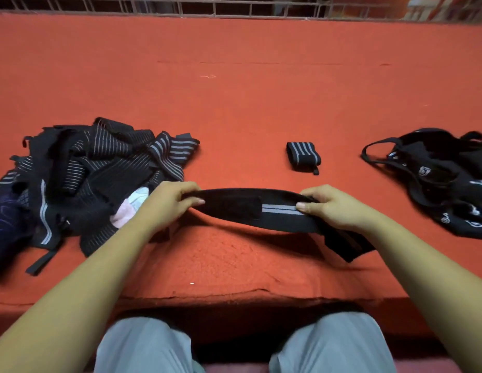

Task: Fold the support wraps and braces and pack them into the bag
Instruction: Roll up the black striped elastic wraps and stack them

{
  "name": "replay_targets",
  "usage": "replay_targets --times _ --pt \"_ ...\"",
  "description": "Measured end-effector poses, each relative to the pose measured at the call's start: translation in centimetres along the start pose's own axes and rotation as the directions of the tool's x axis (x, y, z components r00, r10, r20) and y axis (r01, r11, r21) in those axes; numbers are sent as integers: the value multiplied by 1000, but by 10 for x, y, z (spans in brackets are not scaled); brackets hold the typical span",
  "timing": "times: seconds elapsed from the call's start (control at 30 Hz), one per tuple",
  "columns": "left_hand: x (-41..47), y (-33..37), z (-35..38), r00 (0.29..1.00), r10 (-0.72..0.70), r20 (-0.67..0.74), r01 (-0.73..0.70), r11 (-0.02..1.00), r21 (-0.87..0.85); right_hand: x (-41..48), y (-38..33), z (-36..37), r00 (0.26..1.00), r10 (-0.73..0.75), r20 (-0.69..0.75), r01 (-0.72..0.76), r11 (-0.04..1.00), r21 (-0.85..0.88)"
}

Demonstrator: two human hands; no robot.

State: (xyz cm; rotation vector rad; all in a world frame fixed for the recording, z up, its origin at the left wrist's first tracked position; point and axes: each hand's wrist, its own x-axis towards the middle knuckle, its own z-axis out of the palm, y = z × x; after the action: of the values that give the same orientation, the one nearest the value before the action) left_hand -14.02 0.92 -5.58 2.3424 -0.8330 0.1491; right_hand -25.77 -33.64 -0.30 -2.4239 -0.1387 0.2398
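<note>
The left grip [167, 205] and right grip [331, 208] are each pinched closed on a black grey-striped wrap [250, 208], holding it stretched between them just over the red counter [234, 103]. Its tail trails down under the right wrist. A messy pile of wraps [94, 170] sits left, one rolled wrap [303, 154] in the middle, bag [439, 173] off right.

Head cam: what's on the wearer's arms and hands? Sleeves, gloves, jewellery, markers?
No sleeves in view: left forearm and right forearm are bare to the frame edge. The left grip and right grip are bare hands, with no gloves, rings, watch, straps or markers visible. Light grey trousers cover the knees below.
</note>
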Motion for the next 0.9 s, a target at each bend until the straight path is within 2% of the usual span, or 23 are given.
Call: replay_targets --times 0.13,0.17,0.2,0.3,0.37,0.43,0.53,0.63,0.73,0.83,0.9 --pt "1 4 -3 999 -33 19 32 999 34 10 -14 6 1000 -4 -16 -1 955 -297" --pt "2 6 -4 1000 -26 18 25 999 48 14 -20 12 999 -12 -38 0 947 -322" --pt "3 9 -6 1000 -13 18 12 998 57 16 -29 20 999 -33 -39 21 956 -292" --pt "3 14 -15 998 26 54 -30 997 74 29 -66 55 996 -83 20 83 996 -25" --pt "-2 16 -21 994 37 101 -46 995 91 46 -88 84 990 -142 -5 142 989 -30" --pt "-8 16 -25 993 50 109 -61 993 100 60 -100 103 972 -226 -64 217 969 -121" --pt "-17 4 -26 997 -24 75 21 999 40 65 -109 98 955 -273 -113 247 947 -207" --pt "-23 -18 -26 992 -122 43 119 990 77 54 -109 77 947 -304 -108 287 946 -149" --pt "-22 -32 -29 992 -122 24 122 993 -1 39 -101 58 942 -312 -124 304 949 -84" --pt "-21 -39 -34 988 -127 86 125 991 38 30 -91 49 960 -249 -132 256 966 41" --pt "-23 -45 -34 981 -133 144 128 991 48 27 -82 50 973 -197 -119 205 977 55"
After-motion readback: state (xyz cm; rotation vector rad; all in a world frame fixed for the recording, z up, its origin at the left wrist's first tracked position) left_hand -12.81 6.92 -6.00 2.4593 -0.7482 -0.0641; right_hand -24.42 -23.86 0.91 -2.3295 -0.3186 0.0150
